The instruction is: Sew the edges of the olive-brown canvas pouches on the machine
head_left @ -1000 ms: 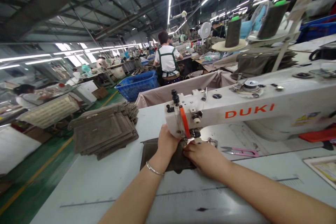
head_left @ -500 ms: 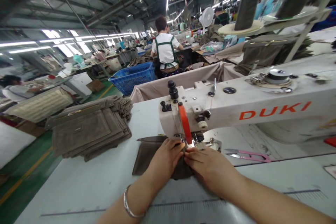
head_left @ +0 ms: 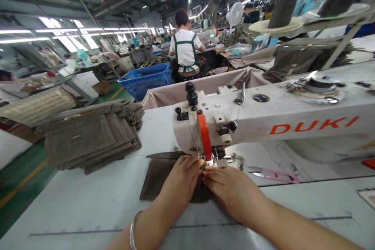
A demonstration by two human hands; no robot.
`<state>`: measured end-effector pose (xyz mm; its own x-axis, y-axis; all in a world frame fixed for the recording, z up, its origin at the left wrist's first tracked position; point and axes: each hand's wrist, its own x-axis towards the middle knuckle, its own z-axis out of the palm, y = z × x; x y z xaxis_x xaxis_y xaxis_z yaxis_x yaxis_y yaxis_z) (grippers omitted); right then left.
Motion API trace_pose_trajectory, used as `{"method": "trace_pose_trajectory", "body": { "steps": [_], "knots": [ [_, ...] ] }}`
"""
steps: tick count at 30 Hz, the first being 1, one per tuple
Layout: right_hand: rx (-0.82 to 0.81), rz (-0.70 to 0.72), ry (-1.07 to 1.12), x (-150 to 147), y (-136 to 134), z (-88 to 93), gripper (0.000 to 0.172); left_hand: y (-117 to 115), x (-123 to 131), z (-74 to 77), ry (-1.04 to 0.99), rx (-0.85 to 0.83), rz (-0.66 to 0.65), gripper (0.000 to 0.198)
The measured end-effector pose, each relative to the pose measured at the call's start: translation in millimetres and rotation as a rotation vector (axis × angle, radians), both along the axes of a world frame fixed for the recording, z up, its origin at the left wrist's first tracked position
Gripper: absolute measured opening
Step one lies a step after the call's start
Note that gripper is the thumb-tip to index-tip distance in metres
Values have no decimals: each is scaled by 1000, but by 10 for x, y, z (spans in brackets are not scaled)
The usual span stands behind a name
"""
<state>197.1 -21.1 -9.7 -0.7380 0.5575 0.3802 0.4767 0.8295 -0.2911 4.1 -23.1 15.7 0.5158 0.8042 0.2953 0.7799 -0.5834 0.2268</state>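
Observation:
A dark grey-brown fabric piece (head_left: 155, 174) lies on the table with its right part under the head of a white sewing machine (head_left: 234, 115). My left hand (head_left: 183, 177) is closed on the fabric, fingertips pinching close to the needle area. From the other side my right hand (head_left: 228, 183) pinches the same fabric, its fingertips almost meeting those of the left. The needle and presser foot are largely hidden behind the fingers and the orange guard (head_left: 204, 134). A silver bangle (head_left: 132, 232) circles my left wrist.
Pink-handled thread snips (head_left: 277, 174) lie on the machine bed to the right. A stack of similar fabric pieces (head_left: 90, 136) sits at the table's left. Beyond are a blue basket (head_left: 146, 80), a person (head_left: 185, 49) facing away, and thread cones (head_left: 286, 2).
The camera view has shifted slightly, so the stack and fabric appear a little further left. Both hands keep their pinch on the fabric at the needle area.

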Motion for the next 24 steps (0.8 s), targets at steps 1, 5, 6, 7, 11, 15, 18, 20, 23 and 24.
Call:
{"method": "trace_pose_trajectory", "body": {
  "steps": [1, 5, 6, 7, 11, 15, 18, 20, 23, 24],
  "knots": [
    [1, 4, -8, 2, 1, 6, 30, -5, -1, -3, 4, 2, -3, 26],
    [5, 41, -48, 18, 6, 16, 32, -23, -9, -6, 7, -1, -18, 27],
    [6, 48, -54, 22, 8, 15, 32, -20, -11, -2, 6, -5, -19, 26],
    [7, 50, -55, 24, 11, 12, 33, -13, -13, 3, 4, -9, -18, 26],
    [12, 23, -55, 18, 27, 16, 33, 23, -26, 6, -15, -17, 4, 28],
    [19, 23, -83, 10, 31, 56, 32, 13, -31, -1, -27, -32, 24, 28],
    [6, 45, -48, 13, 14, 68, 31, -16, -31, 7, -19, -44, -6, 28],
    [-2, 44, -12, 7, 5, 47, 30, -22, -27, 10, -13, -39, -24, 27],
    [-9, 30, 10, -21, 9, -3, 30, 1, -21, 2, -11, -42, -16, 26],
    [-13, 27, 10, -26, 13, -5, 30, 10, -23, -1, -12, -44, -11, 27]
  ]
}}
